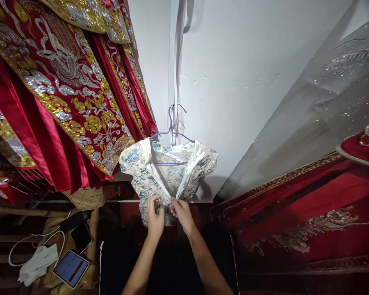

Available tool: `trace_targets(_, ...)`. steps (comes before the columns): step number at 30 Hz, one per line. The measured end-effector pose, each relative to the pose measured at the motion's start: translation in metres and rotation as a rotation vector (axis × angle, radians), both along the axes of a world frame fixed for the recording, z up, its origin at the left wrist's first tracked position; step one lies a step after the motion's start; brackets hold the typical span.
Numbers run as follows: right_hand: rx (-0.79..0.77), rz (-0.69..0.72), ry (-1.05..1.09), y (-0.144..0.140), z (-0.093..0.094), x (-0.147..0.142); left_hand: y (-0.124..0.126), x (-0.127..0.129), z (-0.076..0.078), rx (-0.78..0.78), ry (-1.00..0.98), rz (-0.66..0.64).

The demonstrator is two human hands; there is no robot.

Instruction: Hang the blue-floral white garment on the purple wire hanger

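Note:
A white hooded jacket (138,164) with a blue and green floral print hangs on a thin purple wire hanger (171,130). Its front edges spread apart at the top and come together low at the front. There my right hand (178,208) pinches the front edge, fingers closed on the cloth. Just to its left is my left hand (155,213), thumb and fingers curled with a gap between them. Its fingertips lie against the jacket front, and whether they grip any cloth is hard to see.
Red embroidered garments (80,94) hang at the left, close beside the jacket. A pale strap (177,61) runs down the white wall. On a wooden chair (94,246) lie a lit phone (71,268), a dark phone (81,237), tissue and a cable. Sheer and red garments (335,196) fill the right.

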State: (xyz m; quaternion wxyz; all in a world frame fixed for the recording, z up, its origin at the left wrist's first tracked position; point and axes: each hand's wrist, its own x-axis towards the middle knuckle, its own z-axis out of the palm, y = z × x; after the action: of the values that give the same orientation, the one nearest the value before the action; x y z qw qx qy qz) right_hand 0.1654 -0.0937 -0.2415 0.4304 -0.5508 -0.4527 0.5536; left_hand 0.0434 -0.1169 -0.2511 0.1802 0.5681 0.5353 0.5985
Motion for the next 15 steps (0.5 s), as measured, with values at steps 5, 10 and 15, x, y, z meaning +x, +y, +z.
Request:
trace_targets(5, 0.095, 0.054, 0.067, -0.008, 0.003, 0.0, -0.004, 0.012, -0.021, -0.127, 0.018, -0.164)
trace_targets(10, 0.166, 0.142, 0.087, -0.009, 0.009, 0.01, 0.004, 0.015, -0.004, -0.151, -0.003, -0.206)
trace_targets(15, 0.124, 0.221, -0.043, -0.013, 0.034, 0.019, -0.013, 0.023, -0.01, -0.16, -0.109, -0.218)
